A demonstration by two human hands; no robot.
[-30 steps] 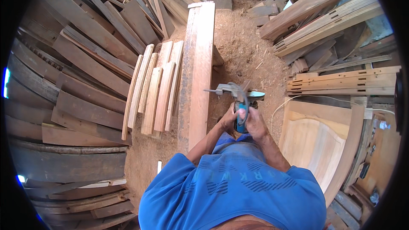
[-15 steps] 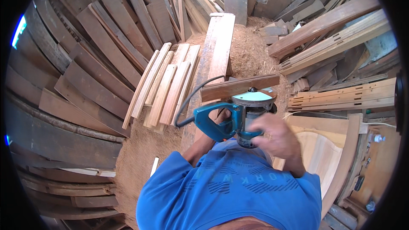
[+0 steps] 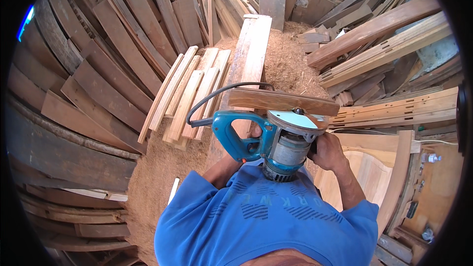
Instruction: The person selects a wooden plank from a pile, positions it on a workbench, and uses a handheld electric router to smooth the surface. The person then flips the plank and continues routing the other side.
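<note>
A router [image 3: 286,150] with a blue D-shaped handle and a silver motor is held upside down before my chest. Its pale flat base faces up, with a dark bit or collet at the centre. A brown wooden strip [image 3: 276,99] lies across the base's far edge. My left hand [image 3: 255,132] is mostly hidden behind the blue handle; the part that shows is closed on it. On the router's right side, my right hand [image 3: 326,151] has its fingers curled against a dark part near the base. From the handle's end a black cord [image 3: 199,103] loops up and behind the strip.
Beyond the router a long plank bench [image 3: 252,44] runs away from me. Several cut wood strips [image 3: 189,98] lie left of it. Boards [image 3: 103,88] lean along the left wall. Mortised beams [image 3: 389,47] and a panelled door piece [image 3: 367,172] are at right. Sawdust [image 3: 157,182] covers the floor.
My right hand has moved from in front of the motor to the router's right side. The router has shifted slightly left and nearer, and the wooden strip has tilted down at its right end.
</note>
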